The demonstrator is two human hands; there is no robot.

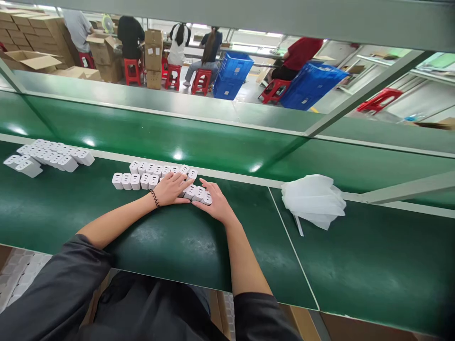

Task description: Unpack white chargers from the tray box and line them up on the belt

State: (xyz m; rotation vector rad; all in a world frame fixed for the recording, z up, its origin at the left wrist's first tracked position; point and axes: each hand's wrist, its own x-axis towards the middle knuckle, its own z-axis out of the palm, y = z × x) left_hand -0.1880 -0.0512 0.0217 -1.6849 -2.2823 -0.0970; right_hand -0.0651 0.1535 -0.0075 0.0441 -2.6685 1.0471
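Note:
Two rows of small white charger blocks [135, 182], each with dark port slots on top, stand upright on the green belt surface [170, 255] in front of me. My left hand [171, 188] lies over the middle of the front row with its fingers stretched out, hiding several blocks under it. At the right end of that row, my right hand [216, 202] cups the last charger block [206, 198]. Its thumb is on the near side and its fingers reach along the far side, spread apart. A dark coiled band [154, 199] circles my left wrist.
More white charger blocks [53, 155] stand grouped at the far left. A pile of thin white sheets or bags [314, 200] lies on the right. A metal frame bar [369, 94] crosses the right side. Beyond are people on red stools, blue crates [232, 73] and cardboard boxes [46, 35].

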